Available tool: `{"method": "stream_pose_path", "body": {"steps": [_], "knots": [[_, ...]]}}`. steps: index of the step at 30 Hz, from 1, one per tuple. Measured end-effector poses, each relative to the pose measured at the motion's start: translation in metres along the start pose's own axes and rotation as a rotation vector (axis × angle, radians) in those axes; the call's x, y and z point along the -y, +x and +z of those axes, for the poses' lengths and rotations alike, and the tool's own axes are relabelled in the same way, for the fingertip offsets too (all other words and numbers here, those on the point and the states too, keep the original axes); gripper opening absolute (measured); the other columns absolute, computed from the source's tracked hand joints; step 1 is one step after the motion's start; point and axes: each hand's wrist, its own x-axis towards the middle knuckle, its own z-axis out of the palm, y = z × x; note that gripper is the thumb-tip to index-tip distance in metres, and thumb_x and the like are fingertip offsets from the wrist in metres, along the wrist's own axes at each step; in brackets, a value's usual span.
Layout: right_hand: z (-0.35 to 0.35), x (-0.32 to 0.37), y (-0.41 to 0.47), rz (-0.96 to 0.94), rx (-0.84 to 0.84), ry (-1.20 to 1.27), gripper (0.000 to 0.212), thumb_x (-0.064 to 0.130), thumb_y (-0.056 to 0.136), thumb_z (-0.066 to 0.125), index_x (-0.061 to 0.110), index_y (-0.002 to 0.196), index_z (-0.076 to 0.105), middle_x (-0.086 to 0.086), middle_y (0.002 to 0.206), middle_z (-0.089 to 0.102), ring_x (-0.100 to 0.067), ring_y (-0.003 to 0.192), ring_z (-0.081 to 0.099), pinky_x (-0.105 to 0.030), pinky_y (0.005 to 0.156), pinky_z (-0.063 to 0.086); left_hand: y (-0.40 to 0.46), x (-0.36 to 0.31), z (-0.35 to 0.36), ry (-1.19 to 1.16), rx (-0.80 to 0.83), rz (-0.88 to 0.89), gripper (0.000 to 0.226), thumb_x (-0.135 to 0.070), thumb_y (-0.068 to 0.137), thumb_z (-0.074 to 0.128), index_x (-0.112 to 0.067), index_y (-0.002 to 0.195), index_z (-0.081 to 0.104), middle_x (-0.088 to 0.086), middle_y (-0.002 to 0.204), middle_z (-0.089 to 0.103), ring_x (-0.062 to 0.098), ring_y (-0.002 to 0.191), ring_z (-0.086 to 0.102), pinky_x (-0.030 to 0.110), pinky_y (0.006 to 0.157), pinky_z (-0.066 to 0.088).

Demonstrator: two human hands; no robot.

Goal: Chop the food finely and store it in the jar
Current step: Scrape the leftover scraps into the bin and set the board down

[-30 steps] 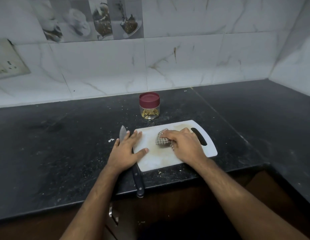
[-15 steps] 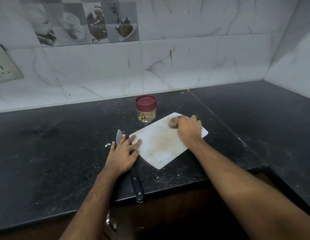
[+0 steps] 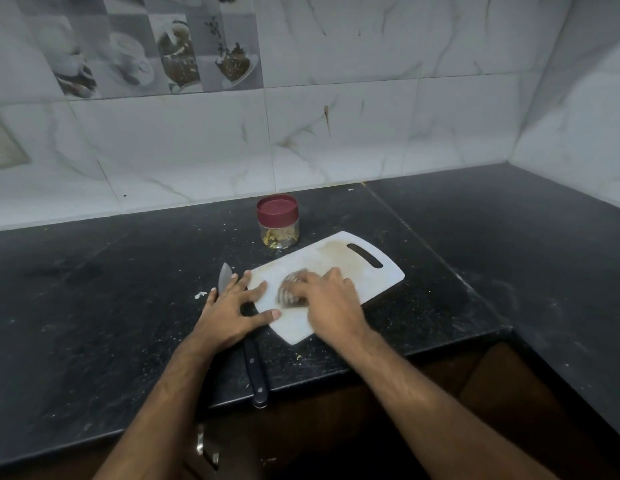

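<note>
From the head view, a white board [image 3: 339, 268] lies slantwise on the dark worktop [image 3: 93, 323]. The right hand [image 3: 327, 299] presses a checked cloth [image 3: 290, 289] onto the board, fingers curled over it; the cloth is blurred. The left hand [image 3: 232, 308] lies flat, fingers spread, across a knife [image 3: 247, 337] and the board's near left edge, gripping nothing. The knife's black handle reaches the worktop's front edge. A jar [image 3: 278, 223] with a maroon lid stands closed just behind the board, chopped food at its bottom.
</note>
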Motion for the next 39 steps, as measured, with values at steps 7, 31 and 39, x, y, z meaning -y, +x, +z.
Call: {"method": "stream_pose_path", "body": {"steps": [7, 31, 39], "knots": [[-0.017, -0.059, -0.015, 0.243, -0.043, -0.203, 0.038, 0.026, 0.1, 0.056, 0.042, 0.135, 0.061, 0.005, 0.142, 0.055, -0.021, 0.103, 0.045, -0.039, 0.09, 0.045, 0.004, 0.008, -0.004, -0.065, 0.071, 0.04, 0.126, -0.108, 0.044, 0.041, -0.045, 0.153, 0.038, -0.013, 0.169, 0.005, 0.003, 0.154, -0.007, 0.048, 0.123, -0.013], [0.025, 0.014, 0.082, -0.072, 0.057, -0.072, 0.05, 0.015, 0.098, 0.055, 0.048, 0.135, 0.059, 0.009, 0.138, 0.058, -0.024, 0.105, 0.045, -0.041, 0.09, 0.044, 0.001, 0.004, -0.003, 0.149, 0.09, 0.073, 0.099, -0.078, 0.081, 0.035, -0.03, 0.163, 0.007, -0.012, 0.17, -0.006, 0.001, 0.153, -0.012, 0.044, 0.125, -0.011], [-0.004, -0.073, 0.08, 0.339, -0.055, -0.261, 0.038, 0.009, 0.099, 0.048, 0.025, 0.127, 0.067, -0.004, 0.117, 0.066, -0.029, 0.105, 0.05, -0.043, 0.086, 0.045, 0.001, 0.006, -0.004, 0.136, 0.077, 0.065, 0.096, -0.075, 0.083, 0.037, -0.03, 0.163, 0.01, -0.017, 0.169, -0.004, -0.001, 0.153, -0.009, 0.042, 0.125, -0.01]]}}
